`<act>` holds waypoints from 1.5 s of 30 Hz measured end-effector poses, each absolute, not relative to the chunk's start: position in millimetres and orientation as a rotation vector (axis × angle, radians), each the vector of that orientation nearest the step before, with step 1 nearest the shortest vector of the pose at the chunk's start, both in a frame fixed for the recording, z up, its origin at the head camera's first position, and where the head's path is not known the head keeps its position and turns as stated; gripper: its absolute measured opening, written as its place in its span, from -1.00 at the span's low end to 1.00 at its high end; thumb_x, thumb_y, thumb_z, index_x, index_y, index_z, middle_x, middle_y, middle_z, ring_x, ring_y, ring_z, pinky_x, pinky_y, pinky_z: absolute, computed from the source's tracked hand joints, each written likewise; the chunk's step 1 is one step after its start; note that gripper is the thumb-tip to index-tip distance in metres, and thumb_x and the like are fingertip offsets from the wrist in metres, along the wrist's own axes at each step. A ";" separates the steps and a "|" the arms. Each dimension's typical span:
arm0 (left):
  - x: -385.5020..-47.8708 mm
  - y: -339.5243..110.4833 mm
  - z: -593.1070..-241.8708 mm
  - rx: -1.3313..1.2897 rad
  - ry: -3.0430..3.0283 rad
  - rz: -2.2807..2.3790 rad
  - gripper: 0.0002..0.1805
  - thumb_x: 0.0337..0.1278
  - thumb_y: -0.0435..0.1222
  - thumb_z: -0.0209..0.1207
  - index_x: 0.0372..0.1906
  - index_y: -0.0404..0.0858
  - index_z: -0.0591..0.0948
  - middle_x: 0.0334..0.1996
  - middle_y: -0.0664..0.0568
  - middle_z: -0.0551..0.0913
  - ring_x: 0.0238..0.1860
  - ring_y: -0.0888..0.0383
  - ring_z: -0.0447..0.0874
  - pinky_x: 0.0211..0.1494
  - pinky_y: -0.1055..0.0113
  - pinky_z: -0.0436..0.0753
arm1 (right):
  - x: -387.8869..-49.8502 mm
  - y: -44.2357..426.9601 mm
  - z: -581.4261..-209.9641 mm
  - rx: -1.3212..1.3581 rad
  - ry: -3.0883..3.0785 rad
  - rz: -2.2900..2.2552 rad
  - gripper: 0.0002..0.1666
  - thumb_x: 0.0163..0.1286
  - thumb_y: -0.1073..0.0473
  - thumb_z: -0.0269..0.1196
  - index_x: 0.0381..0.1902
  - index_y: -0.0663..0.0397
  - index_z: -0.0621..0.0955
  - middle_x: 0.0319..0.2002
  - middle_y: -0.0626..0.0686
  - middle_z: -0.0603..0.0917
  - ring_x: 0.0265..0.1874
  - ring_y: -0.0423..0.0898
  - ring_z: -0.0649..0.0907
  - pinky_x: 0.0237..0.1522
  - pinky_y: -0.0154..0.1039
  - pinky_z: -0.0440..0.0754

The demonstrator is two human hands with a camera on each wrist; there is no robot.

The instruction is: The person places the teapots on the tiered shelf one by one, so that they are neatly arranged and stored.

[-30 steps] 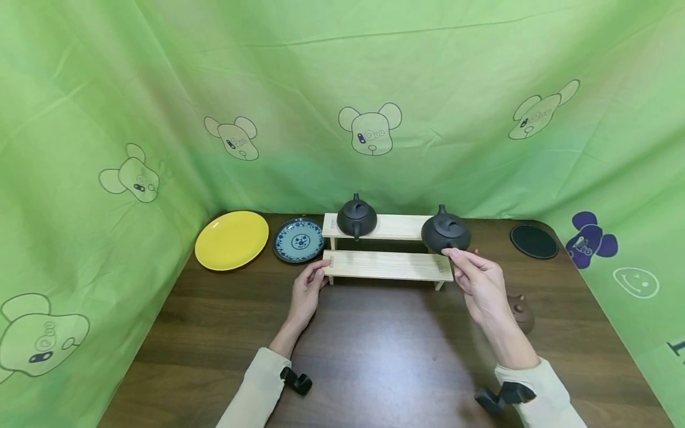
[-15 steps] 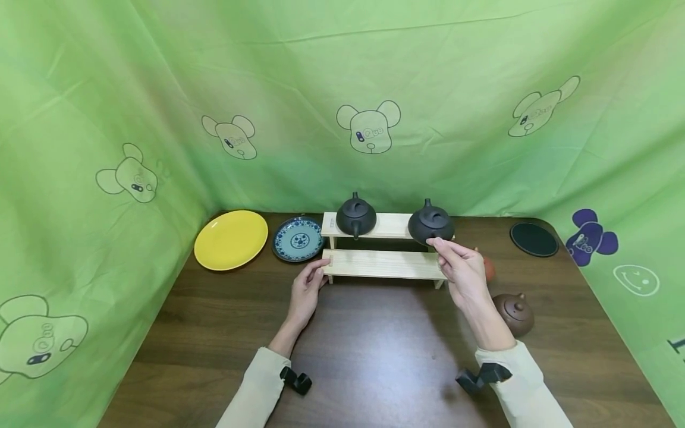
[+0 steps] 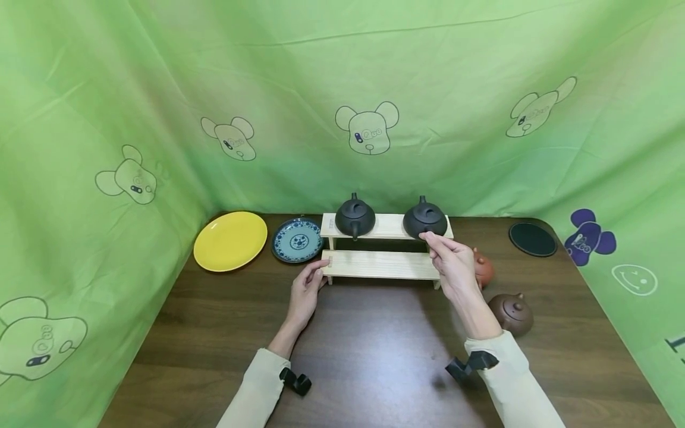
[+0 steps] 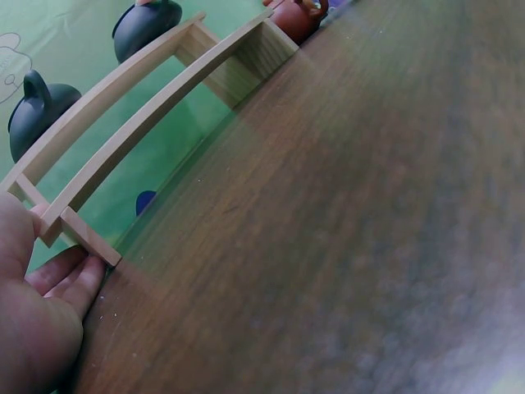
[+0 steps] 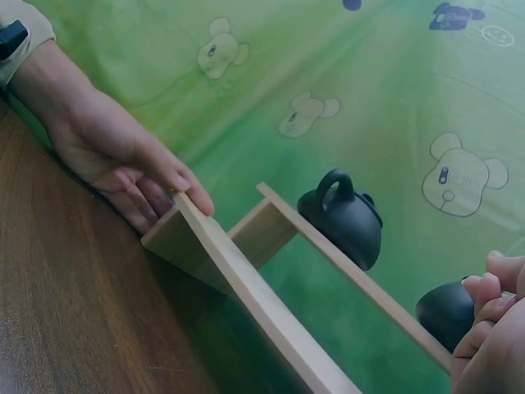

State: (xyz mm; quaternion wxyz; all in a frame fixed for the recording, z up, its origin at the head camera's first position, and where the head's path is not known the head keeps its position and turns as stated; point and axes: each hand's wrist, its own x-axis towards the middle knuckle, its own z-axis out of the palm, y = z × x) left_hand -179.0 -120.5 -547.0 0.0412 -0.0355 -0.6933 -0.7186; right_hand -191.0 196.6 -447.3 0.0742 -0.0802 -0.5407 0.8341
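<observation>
A two-tier wooden shelf rack (image 3: 382, 265) stands at the back of the table. Gripping the left end of its lower board is my left hand (image 3: 303, 300), thumb above and fingers around the end piece in the left wrist view. With fingertips and thumb, my right hand (image 3: 455, 270) pinches the near-side handle of a black teapot (image 3: 425, 218) at the right of the upper board. Whether that teapot's base touches the board is hard to tell. A matching black teapot (image 5: 343, 222) sits at the upper board's left, apart from both hands.
Left of the rack lie a yellow plate (image 3: 230, 242) and a blue patterned plate (image 3: 298, 240). A reddish teapot (image 3: 483, 268), partly behind my right hand, and a brown teapot (image 3: 512, 314) stand to the right. A dark round tray (image 3: 533, 239) lies at back right.
My right hand has carried the black teapot leftward from the upper board's right end to over the board. The reddish and brown teapots have become more visible. My left hand stays put.
</observation>
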 end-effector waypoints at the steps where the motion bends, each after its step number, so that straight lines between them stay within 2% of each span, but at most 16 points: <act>1: -178.9 -120.4 -547.2 -0.108 -2.124 -2.200 -0.66 0.77 -0.43 0.03 0.37 -0.48 0.63 0.41 -0.32 0.63 0.38 0.08 0.63 0.45 0.21 0.70 | -191.7 196.2 -447.5 -0.243 -1.623 2.504 -0.56 0.66 0.36 0.29 -0.38 -0.12 0.91 -0.65 -0.16 0.56 -0.78 -0.40 0.27 -0.66 -0.47 -0.01; 8: -178.9 -119.8 -546.7 -0.117 -2.122 -2.207 -0.65 0.77 -0.43 0.04 0.38 -0.48 0.63 0.42 -0.34 0.62 0.42 -0.04 0.60 0.49 0.11 0.67 | -194.4 195.5 -449.2 -0.268 -1.610 2.516 -0.59 0.66 0.33 0.30 -0.37 -0.11 0.91 -0.65 -0.16 0.56 -0.78 -0.39 0.27 -0.65 -0.46 -0.02; 12: -178.1 -120.1 -546.4 -0.111 -2.116 -2.203 -0.66 0.76 -0.43 0.05 0.37 -0.49 0.63 0.42 -0.34 0.62 0.41 -0.05 0.61 0.49 0.08 0.67 | -195.2 194.6 -450.6 -0.274 -1.631 2.517 -0.60 0.67 0.32 0.30 -0.35 -0.14 0.91 -0.64 -0.17 0.57 -0.76 -0.39 0.31 -0.66 -0.50 0.05; 17: -177.8 -120.3 -545.6 -0.110 -2.113 -2.206 -0.66 0.76 -0.42 0.05 0.37 -0.49 0.63 0.42 -0.34 0.62 0.40 0.00 0.62 0.48 0.11 0.67 | -195.0 194.9 -450.9 -0.272 -1.651 2.522 -0.60 0.68 0.29 0.31 -0.34 -0.17 0.92 -0.62 -0.18 0.57 -0.72 -0.40 0.35 -0.67 -0.55 0.12; 24: -178.4 -120.4 -545.6 -0.112 -2.108 -2.209 -0.66 0.76 -0.42 0.06 0.37 -0.49 0.63 0.41 -0.35 0.63 0.35 0.11 0.64 0.46 0.16 0.69 | -194.3 198.1 -450.4 -0.247 -1.655 2.561 -0.58 0.69 0.31 0.28 -0.31 -0.18 0.92 -0.59 -0.17 0.57 -0.70 -0.39 0.36 -0.64 -0.55 0.12; 34: -177.3 -121.2 -547.8 -0.132 -2.117 -2.194 -0.65 0.77 -0.41 0.05 0.37 -0.50 0.62 0.42 -0.36 0.62 0.39 0.01 0.62 0.46 0.16 0.69 | -192.5 200.3 -449.5 -0.197 -1.655 2.595 -0.56 0.69 0.37 0.25 -0.29 -0.14 0.92 -0.56 -0.17 0.60 -0.67 -0.40 0.36 -0.64 -0.58 0.18; 45: -177.7 -120.8 -544.5 -0.117 -2.105 -2.214 -0.66 0.76 -0.45 0.04 0.36 -0.50 0.63 0.40 -0.36 0.63 0.32 0.16 0.65 0.43 0.26 0.70 | -191.1 205.2 -448.8 -0.205 -1.653 2.657 -0.58 0.69 0.35 0.25 -0.26 -0.15 0.92 -0.54 -0.17 0.63 -0.67 -0.40 0.37 -0.63 -0.57 0.20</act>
